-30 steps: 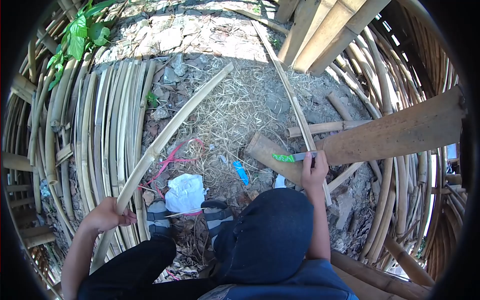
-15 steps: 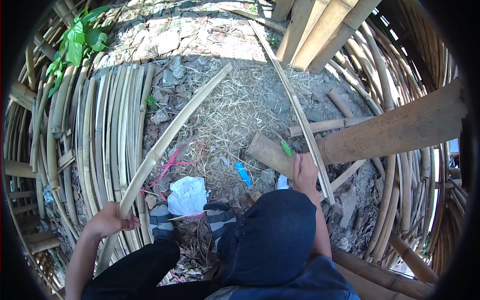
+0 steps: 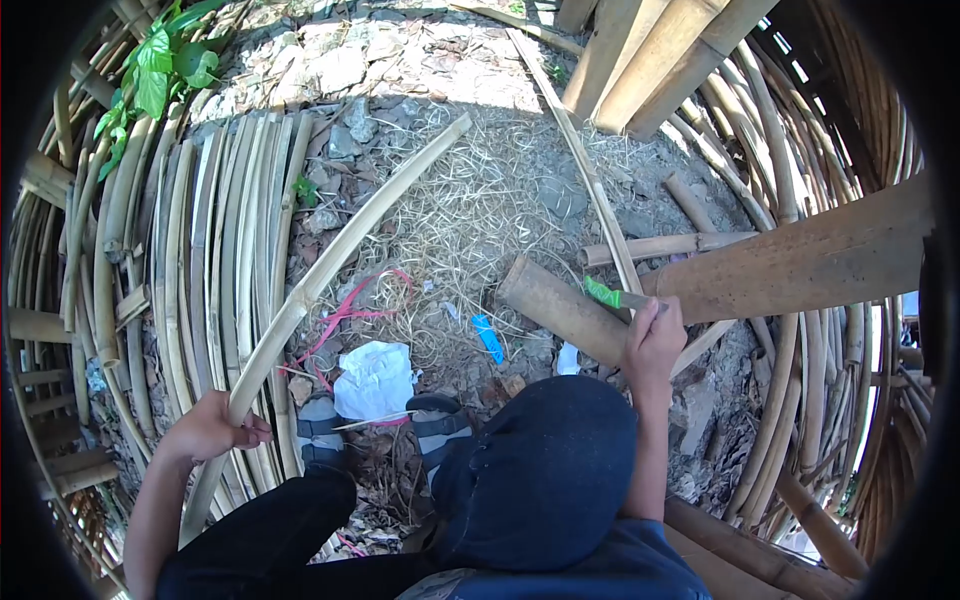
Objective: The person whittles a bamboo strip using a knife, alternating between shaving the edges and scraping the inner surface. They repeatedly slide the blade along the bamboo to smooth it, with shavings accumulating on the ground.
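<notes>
My left hand (image 3: 215, 430) is closed around the lower part of a long split bamboo strip (image 3: 330, 262), which slants up and away to the right over the ground. In my right hand (image 3: 655, 345) is a slim knife-like tool (image 3: 625, 298), dark grey near the fingers and bright green at its far part. I cannot make out its exact kind. Behind that hand lies a second, narrower bamboo strip (image 3: 590, 180). A thick cut bamboo piece (image 3: 560, 308) rests just left of my right hand.
Split bamboo slats (image 3: 225, 240) lie side by side at left. A large bamboo pole (image 3: 800, 262) crosses from the right. Bamboo posts (image 3: 650, 70) stand at the back. Shavings (image 3: 450, 210), a white crumpled sheet (image 3: 375, 382), pink string (image 3: 345, 315) and a blue wrapper (image 3: 487, 338) litter the ground.
My right hand has moved to the right and turned, bringing the green-ended tool with it. My left hand has shifted slightly left and up, still gripping the bamboo strip.
</notes>
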The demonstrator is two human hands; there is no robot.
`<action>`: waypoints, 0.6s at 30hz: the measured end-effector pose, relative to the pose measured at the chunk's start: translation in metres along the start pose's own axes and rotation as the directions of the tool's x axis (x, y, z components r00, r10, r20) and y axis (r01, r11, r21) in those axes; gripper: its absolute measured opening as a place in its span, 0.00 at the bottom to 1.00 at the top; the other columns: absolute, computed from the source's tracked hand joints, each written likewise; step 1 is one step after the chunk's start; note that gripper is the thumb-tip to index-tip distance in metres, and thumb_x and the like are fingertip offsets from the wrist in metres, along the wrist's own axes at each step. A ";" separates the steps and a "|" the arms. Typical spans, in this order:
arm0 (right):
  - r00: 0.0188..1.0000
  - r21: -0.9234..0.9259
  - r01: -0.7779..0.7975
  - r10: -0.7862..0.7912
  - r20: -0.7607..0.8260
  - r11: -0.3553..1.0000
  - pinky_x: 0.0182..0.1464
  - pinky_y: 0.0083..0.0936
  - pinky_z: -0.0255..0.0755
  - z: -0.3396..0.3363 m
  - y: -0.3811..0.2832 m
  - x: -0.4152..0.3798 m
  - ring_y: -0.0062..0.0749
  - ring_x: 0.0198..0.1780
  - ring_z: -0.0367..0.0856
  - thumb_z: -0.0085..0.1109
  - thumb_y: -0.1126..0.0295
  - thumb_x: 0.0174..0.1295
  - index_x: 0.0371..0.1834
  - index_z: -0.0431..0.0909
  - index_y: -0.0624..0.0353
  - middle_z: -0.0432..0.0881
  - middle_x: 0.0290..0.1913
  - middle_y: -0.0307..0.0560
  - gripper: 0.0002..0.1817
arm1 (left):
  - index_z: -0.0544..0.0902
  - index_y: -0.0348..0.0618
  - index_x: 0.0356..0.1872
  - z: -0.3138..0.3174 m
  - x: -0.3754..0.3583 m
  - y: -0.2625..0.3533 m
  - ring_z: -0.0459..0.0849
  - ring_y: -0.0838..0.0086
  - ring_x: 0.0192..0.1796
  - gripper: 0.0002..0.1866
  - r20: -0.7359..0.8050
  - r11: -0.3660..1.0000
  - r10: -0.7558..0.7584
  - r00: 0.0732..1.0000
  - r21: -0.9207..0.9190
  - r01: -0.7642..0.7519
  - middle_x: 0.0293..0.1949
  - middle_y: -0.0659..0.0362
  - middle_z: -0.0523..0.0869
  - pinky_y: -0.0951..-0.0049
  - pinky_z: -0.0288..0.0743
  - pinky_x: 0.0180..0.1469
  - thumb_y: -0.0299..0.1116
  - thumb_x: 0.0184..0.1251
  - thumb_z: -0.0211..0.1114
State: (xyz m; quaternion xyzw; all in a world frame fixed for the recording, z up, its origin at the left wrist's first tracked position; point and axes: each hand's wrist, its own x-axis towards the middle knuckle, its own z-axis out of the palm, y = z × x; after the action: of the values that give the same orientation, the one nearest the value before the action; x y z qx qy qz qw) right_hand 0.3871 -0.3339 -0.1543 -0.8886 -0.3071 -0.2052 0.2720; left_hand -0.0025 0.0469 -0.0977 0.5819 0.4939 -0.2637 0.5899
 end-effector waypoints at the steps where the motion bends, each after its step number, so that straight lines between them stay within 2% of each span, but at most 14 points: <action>1: 0.998 -0.017 0.030 -0.031 -0.063 0.999 0.27 0.42 0.67 -0.016 -0.009 0.010 0.54 0.23 0.73 0.51 0.76 0.68 0.28 0.72 0.66 0.72 0.27 0.55 0.09 | 0.78 0.31 0.31 -0.003 0.004 -0.001 0.89 0.59 0.48 0.07 0.010 1.000 0.024 1.000 0.000 -0.024 0.42 0.44 0.87 0.67 0.86 0.48 0.12 0.51 0.64; 4: 1.000 -0.005 -0.006 0.006 0.000 1.000 0.27 0.44 0.67 -0.027 -0.017 0.013 0.55 0.24 0.73 0.51 0.76 0.68 0.30 0.72 0.66 0.72 0.28 0.56 0.08 | 0.78 0.30 0.31 -0.003 0.004 0.007 0.89 0.59 0.49 0.08 0.036 0.994 0.103 0.994 0.028 -0.104 0.42 0.43 0.87 0.67 0.86 0.49 0.10 0.51 0.65; 5: 0.998 0.000 0.029 -0.028 0.059 1.000 0.28 0.45 0.67 -0.006 -0.008 0.006 0.56 0.25 0.74 0.51 0.75 0.69 0.30 0.71 0.65 0.72 0.28 0.56 0.08 | 0.78 0.30 0.31 -0.001 0.002 0.010 0.89 0.59 0.49 0.08 0.021 0.997 0.069 0.997 0.017 -0.070 0.42 0.43 0.87 0.66 0.86 0.50 0.10 0.51 0.66; 8: 0.992 -0.014 0.098 -0.097 0.083 0.995 0.27 0.46 0.66 0.016 0.010 0.000 0.57 0.24 0.73 0.52 0.76 0.68 0.30 0.71 0.66 0.72 0.28 0.57 0.08 | 0.79 0.29 0.32 0.005 -0.003 0.019 0.89 0.59 0.49 0.08 -0.005 0.999 0.029 1.000 0.017 -0.029 0.43 0.43 0.87 0.66 0.86 0.50 0.09 0.53 0.65; 12: 0.999 -0.006 0.005 -0.005 -0.040 1.000 0.28 0.47 0.67 -0.030 -0.010 0.021 0.56 0.25 0.74 0.53 0.76 0.67 0.30 0.70 0.65 0.73 0.29 0.57 0.08 | 0.79 0.27 0.34 0.004 0.000 0.010 0.89 0.58 0.49 0.09 -0.004 0.999 0.053 0.999 -0.013 -0.053 0.42 0.43 0.87 0.65 0.86 0.50 0.08 0.53 0.64; 14: 0.999 -0.004 -0.016 0.016 -0.031 1.000 0.28 0.46 0.68 -0.007 0.004 0.006 0.55 0.25 0.75 0.52 0.76 0.68 0.29 0.70 0.66 0.72 0.28 0.56 0.09 | 0.79 0.27 0.35 0.001 -0.004 0.005 0.89 0.58 0.49 0.09 -0.001 0.998 0.059 0.998 -0.023 -0.059 0.42 0.43 0.87 0.65 0.86 0.50 0.08 0.52 0.63; 16: 0.992 -0.038 0.126 -0.125 0.025 0.991 0.26 0.43 0.66 0.016 0.012 0.001 0.53 0.23 0.73 0.51 0.77 0.68 0.27 0.69 0.66 0.72 0.27 0.55 0.10 | 0.79 0.27 0.35 0.001 -0.001 0.008 0.89 0.58 0.48 0.10 0.007 0.998 0.060 0.998 0.019 -0.060 0.42 0.43 0.87 0.65 0.86 0.50 0.08 0.52 0.64; 17: 0.992 0.047 0.123 -0.122 -0.030 0.991 0.26 0.43 0.66 0.008 0.016 0.005 0.54 0.23 0.73 0.51 0.77 0.68 0.28 0.69 0.67 0.72 0.27 0.56 0.09 | 0.79 0.27 0.35 0.002 0.004 0.011 0.89 0.58 0.48 0.10 0.002 0.997 0.075 0.997 0.013 -0.075 0.42 0.43 0.87 0.65 0.86 0.50 0.08 0.52 0.64; 18: 0.993 0.050 0.115 -0.114 -0.008 0.992 0.26 0.43 0.66 -0.009 0.007 0.009 0.54 0.23 0.73 0.51 0.77 0.68 0.28 0.69 0.67 0.72 0.27 0.56 0.09 | 0.78 0.28 0.35 0.004 0.001 0.007 0.89 0.58 0.47 0.10 0.003 0.998 0.064 0.998 -0.014 -0.064 0.41 0.43 0.87 0.65 0.87 0.49 0.09 0.52 0.64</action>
State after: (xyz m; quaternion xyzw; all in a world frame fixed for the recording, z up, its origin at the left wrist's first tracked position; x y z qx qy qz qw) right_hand 0.3963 -0.3407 -0.1452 -0.8618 -0.3620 -0.2148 0.2829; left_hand 0.0055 0.0446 -0.0965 0.5928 0.4758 -0.2420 0.6030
